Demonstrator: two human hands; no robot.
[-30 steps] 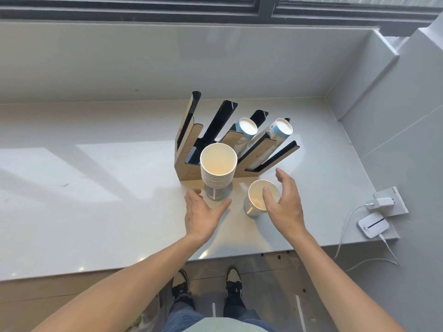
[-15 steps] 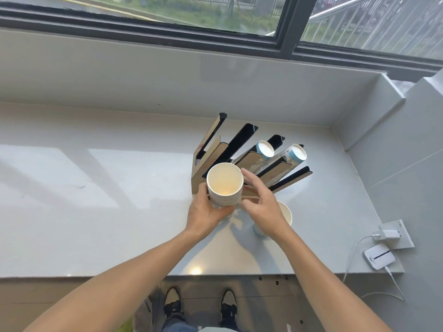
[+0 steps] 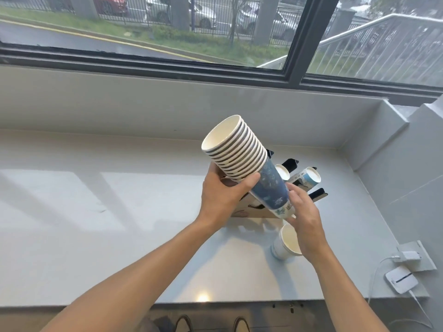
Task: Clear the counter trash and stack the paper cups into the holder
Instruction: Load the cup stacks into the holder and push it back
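Note:
A stack of several nested paper cups (image 3: 244, 159), white rims and a blue patterned bottom cup, is tilted in the air with its mouth to the upper left. My left hand (image 3: 221, 196) grips its middle from below. My right hand (image 3: 304, 219) cups the stack's base. Behind them stands the wooden cup holder (image 3: 314, 194) with black slanted slots; two of its slots hold cup stacks (image 3: 310, 176). One single paper cup (image 3: 286, 243) stands upright on the counter, partly behind my right wrist.
The grey counter (image 3: 107, 212) runs along a window wall, with a raised ledge at the right. A white charger and plug (image 3: 407, 256) and a small white device (image 3: 401, 279) with cables lie at the counter's right front corner.
Both hands closed on the stack that stood on the counter, lifted it and tilted its mouth to the upper left. The view has tipped up toward the window.

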